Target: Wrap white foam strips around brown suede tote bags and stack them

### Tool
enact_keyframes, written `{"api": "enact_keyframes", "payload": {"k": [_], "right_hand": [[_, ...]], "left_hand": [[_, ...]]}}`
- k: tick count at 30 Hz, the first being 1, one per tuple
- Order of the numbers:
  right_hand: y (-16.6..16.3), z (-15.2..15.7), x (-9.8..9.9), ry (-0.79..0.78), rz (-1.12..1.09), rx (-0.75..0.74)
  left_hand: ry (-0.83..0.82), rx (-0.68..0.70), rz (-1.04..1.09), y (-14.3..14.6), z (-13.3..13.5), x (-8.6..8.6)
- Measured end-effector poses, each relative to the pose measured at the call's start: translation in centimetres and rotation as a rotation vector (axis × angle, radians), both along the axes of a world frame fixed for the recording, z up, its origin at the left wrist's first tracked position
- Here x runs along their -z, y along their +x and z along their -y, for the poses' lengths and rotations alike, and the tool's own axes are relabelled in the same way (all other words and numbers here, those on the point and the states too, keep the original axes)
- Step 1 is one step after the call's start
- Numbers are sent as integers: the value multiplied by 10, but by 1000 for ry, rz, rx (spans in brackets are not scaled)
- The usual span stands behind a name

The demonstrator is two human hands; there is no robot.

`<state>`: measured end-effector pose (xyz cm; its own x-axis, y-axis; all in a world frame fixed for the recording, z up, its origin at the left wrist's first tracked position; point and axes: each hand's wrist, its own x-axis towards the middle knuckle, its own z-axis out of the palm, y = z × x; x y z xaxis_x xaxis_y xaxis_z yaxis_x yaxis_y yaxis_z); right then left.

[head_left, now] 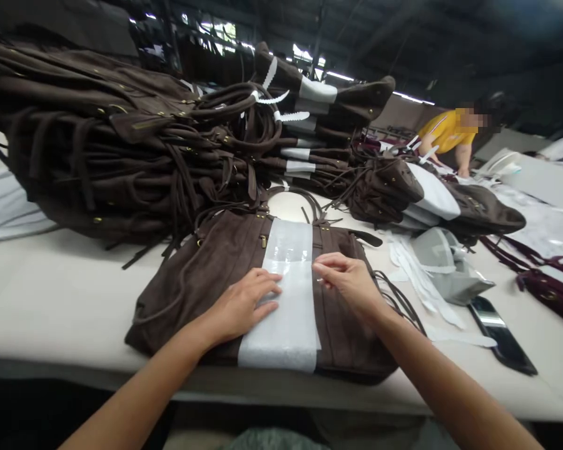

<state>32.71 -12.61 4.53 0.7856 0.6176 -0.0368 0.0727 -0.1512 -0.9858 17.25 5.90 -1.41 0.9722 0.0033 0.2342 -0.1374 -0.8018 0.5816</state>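
A dark roof spans the workroom, with bright openings and strip lights far back, and a pale table [51,294] stretches across in front of me. On it, right before me, lies a brown bag [206,269], its handles toward the far side and a white band [281,340] running over its middle from the far edge to the near one.

My left hand [244,303] rests palm down, fingers a little spread, across the left edge of the band. My right hand [349,281] is at the band's right edge, thumb and forefinger pressed together; I cannot tell whether anything thin is caught between them.

Beyond the bag, to the left, rises a big heap of brown bags [117,162] with straps hanging down. In the middle, more bags [328,172] are stacked with white bands around them, and white ties [294,117] stick out near looped handles. Another brown pile [385,194] sits to the right. Nearer, right of my bag, I have white strips [420,284], a grey, partly see-through object [443,265] and a dark phone-like slab [502,331]. A maroon bag [553,294] lies at the far right. Farther back a person in yellow [450,132] leans over some work.
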Motion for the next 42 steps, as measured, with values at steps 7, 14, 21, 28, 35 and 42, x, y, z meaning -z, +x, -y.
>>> {"api": "enact_keyframes", "payload": {"k": [7,14,21,28,35,42], "right_hand": [[8,-46,25,-19,-78,113],[1,-54,50,-83,40,114],[-1,-55,63,-144,188,131],[-3,-59,64,-177,263,151],[3,-58,68,-270,535,135],[8,-60,73,-301,506,232]], "left_hand": [[7,-13,-4,-1,1,-5],[21,-12,-6,-1,1,-3],[39,-20,-35,-1,1,-3],[42,-20,10,-2,1,-1],[43,-20,17,-1,1,2],[63,-27,-7,-4,2,-2]]}}
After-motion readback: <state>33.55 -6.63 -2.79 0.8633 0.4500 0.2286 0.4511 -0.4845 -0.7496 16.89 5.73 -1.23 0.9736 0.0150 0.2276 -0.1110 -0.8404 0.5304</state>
